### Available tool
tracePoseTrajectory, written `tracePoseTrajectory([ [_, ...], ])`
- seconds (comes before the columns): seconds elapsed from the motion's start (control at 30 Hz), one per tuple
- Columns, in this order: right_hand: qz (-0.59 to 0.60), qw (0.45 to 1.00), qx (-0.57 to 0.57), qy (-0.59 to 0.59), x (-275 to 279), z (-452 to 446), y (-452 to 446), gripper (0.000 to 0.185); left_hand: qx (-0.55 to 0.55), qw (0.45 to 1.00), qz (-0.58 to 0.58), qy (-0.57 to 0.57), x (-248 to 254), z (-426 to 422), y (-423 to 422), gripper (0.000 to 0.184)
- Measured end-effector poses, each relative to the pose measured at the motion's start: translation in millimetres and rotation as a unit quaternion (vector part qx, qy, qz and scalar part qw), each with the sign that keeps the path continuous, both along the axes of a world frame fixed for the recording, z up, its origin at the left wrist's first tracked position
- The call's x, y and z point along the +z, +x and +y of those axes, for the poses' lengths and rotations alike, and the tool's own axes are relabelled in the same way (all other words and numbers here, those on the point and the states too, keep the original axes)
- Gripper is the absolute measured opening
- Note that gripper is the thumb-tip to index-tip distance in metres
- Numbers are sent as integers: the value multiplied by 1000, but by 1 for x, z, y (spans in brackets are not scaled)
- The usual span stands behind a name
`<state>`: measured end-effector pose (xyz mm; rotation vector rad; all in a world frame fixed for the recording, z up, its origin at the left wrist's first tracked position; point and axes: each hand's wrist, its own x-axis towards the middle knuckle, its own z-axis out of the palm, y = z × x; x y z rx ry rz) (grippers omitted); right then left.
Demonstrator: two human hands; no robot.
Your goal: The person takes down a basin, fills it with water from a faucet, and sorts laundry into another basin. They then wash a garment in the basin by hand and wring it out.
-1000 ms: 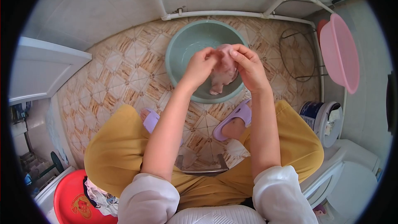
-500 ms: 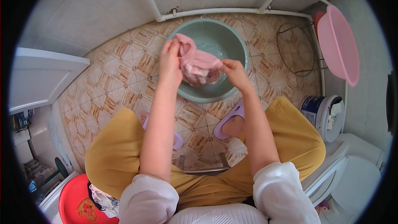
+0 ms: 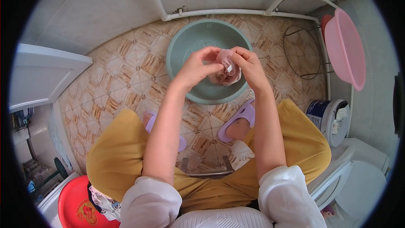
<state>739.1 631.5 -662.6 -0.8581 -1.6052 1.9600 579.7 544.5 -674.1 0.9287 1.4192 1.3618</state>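
A bunched pink garment (image 3: 225, 77) hangs over a grey-green basin (image 3: 181, 46) on the tiled floor. My left hand (image 3: 197, 68) pinches it from the left, thumb and fingers closed near its upper edge. From the right, my right hand (image 3: 249, 65) is closed on the same upper edge. Between the two hands a small white label (image 3: 229, 69) shows on the cloth. A little water seems to lie in the basin. The garment's lower folds hang down inside the rim, and its exact kind cannot be made out.
A pink basin (image 3: 344, 48) hangs on the right wall by white pipes (image 3: 236, 11). A bucket (image 3: 324, 116) stands beside the toilet (image 3: 358, 181). At lower left, a red basin (image 3: 71, 202) is near some bunched clothes (image 3: 103, 202). A white door (image 3: 50, 76) is at left.
The garment was stretched out between both hands; now it is gathered. My left hand has moved right, close to my right hand, and the cloth has shifted right over the basin.
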Motion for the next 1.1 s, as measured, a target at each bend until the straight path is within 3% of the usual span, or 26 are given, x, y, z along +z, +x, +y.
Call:
tracePoseTrajectory([
  [0.03, -1, 1000, 1, 0, -2, 0, 0, 16, -60, 998, 23, 4, 2, 1, 3, 27],
  [0.13, -34, 997, -26, 68, -16, 1, 1, 13, -37, 997, 71, -15, -10, 3, 4, 23],
  [0.2, -74, 970, -87, 217, -28, 0, 1, 13, -9, 994, 110, -13, -2, 3, 13, 21],
  [0.23, -73, 970, -86, 216, -34, 0, 3, 13, 18, 988, 151, -12, 1, 3, 15, 20],
  [0.27, -50, 985, -98, 136, -37, -1, 5, 16, 18, 988, 152, -12, 2, 3, 15, 20],
  [0.3, -28, 992, -110, 56, -42, -3, 7, 20, 30, 989, 142, 2, 3, 3, 16, 20],
  [0.47, -18, 990, -141, 17, -77, -18, 3, 26, 53, 995, 68, 39, 9, 5, 9, 21],
  [0.53, -195, 950, -173, 171, -87, -20, 3, 28, 44, 994, -83, 49, 4, 4, 5, 22],
  [0.67, -277, 936, -104, 190, -90, -11, 7, 24, 128, 988, -86, 28, -32, -2, -12, 21],
  [0.73, -79, 969, -169, 165, -103, -2, 9, 16, 172, 970, 163, -48, -70, -7, -29, 22],
  [0.77, -78, 968, -169, 166, -96, -2, 8, 16, 158, 928, 291, -169, -47, -14, -24, 27],
  [0.8, -22, 977, -187, 104, -81, -2, 4, 14, 158, 928, 291, -168, -40, -19, -20, 27],
  [0.83, 34, 978, -203, 41, -68, -4, 0, 13, 136, 898, 376, -183, -36, -22, -15, 31],
  [0.87, 34, 978, -202, 41, -59, -8, -5, 13, 113, 860, 457, -197, -35, -23, -11, 35],
  [0.9, 20, 980, -184, 74, -52, -15, -12, 12, 114, 860, 456, -197, -37, -18, -7, 35],
  [0.93, 6, 980, -166, 107, -48, -23, -19, 12, 77, 949, 238, -195, -43, -12, -4, 40],
  [0.97, -51, 973, -141, 176, -46, -32, -28, 11, 36, 983, 5, -181, -46, -9, -2, 45],
  [1.0, -51, 973, -141, 176, -43, -43, -36, 11, 35, 983, 4, -181, -47, -10, -2, 45],
  [1.07, -76, 884, -109, 448, -34, -64, -49, 8, 95, 947, -246, -186, -48, -13, -5, 46],
  [1.1, -76, 884, -108, 449, -34, -72, -50, 8, 74, 958, -235, -148, -52, -15, -11, 37],
])
